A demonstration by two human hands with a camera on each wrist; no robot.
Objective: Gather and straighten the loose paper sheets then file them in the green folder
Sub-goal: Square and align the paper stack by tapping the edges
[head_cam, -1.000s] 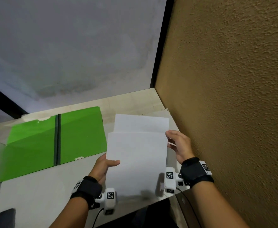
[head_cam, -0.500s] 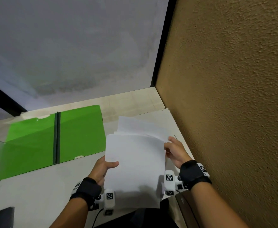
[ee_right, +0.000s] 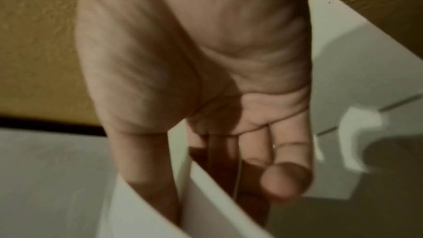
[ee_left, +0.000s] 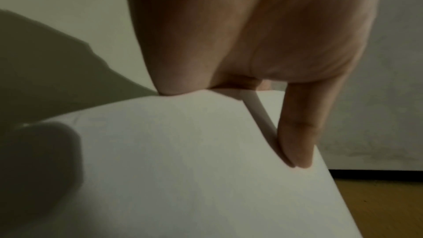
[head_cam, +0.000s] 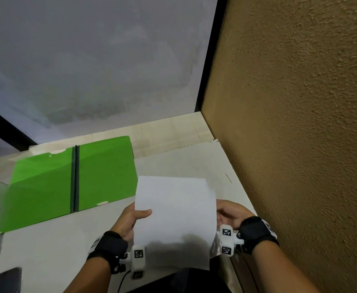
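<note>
White desk (head_cam: 46,246) against textured tan wall (head_cam: 289,123). We hold paper sheets (head_cam: 174,218) above desk at 6 o'clock: left hand (head_cam: 129,220) pinching left edge, thumb on top; right hand (head_cam: 230,212) fingers (ee_right: 286,180) curled round right edge. Green folder (head_cam: 71,182) lies open at 10 o'clock, no sheets visible inside.

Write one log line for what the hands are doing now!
stage: straightening | left hand: grips paper sheets | right hand: holds other edge | green folder: open on table, no sheets inside
</note>
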